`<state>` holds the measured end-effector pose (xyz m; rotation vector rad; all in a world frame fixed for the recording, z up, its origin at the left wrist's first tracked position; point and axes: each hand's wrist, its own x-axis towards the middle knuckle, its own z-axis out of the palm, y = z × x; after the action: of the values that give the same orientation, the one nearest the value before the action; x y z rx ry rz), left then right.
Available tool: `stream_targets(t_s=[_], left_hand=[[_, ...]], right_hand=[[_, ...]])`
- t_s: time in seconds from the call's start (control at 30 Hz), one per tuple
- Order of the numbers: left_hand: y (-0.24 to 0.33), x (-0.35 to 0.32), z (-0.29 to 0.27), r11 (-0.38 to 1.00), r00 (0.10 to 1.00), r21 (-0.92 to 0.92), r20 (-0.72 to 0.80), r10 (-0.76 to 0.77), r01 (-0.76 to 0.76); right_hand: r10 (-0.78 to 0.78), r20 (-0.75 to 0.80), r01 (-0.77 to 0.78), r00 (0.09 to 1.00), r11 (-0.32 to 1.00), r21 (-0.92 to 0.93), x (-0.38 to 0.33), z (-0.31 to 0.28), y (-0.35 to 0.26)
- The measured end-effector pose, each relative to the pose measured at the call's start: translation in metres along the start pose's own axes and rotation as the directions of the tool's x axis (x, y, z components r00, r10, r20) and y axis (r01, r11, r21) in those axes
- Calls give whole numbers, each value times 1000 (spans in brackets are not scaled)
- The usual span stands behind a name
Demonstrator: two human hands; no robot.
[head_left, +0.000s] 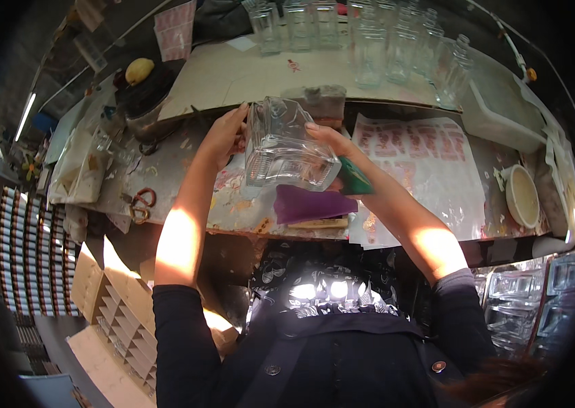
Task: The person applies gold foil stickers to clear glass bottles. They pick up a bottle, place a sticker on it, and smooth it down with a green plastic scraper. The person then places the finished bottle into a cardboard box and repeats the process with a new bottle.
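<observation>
Nearest the camera, the person's dark sleeves rise from the lower edge, bare forearms lit by sun. To the lower left, a cardboard divider box (121,316) with empty cells sits beside stacked small cartons (25,251); to the lower right, clear glass containers (539,299) are stacked. Above the near edge of the worktop (185,183), both hands lift a square clear glass bottle (287,153), tilted and held off the surface. The left hand (223,136) presses against the bottle's left side, fingers curled along the glass with the fingertips at its upper corner. The right hand (331,146) clasps the right side, fingers wrapped over the top edge, and a green cloth or pad (354,180) is tucked under its palm. Just below the bottle a purple cloth (311,204) lies on the worktop. To the right, a clear plastic sheet of red labels (416,156) is spread out, and further right stands a round white bowl (524,196). On the left lie red-handled scissors (141,204). Beyond, on a raised pale board (233,75), rows of empty glass bottles (369,41) stand upright, with a white tray (498,109) at the right and a yellow fruit (139,69) at the far left.
</observation>
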<state>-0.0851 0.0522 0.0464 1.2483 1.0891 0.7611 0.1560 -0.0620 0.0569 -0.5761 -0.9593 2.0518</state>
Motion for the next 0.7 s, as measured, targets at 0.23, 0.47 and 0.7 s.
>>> stream_targets(t_s=[0.23, 0.47, 0.7], left_hand=[[-16, -1, 62, 958, 967, -263, 252, -44, 113], [-54, -15, 119, 770, 807, -631, 402, 432, -97], [-22, -10, 96, 699, 968, -715, 183, 173, 10]], right_hand=[[-89, -221, 98, 971, 995, 27, -28, -24, -12], [-347, 389, -31, 854, 711, 703, 6, -36, 52], [-474, -317, 40, 822, 604, -796, -58, -60, 34]])
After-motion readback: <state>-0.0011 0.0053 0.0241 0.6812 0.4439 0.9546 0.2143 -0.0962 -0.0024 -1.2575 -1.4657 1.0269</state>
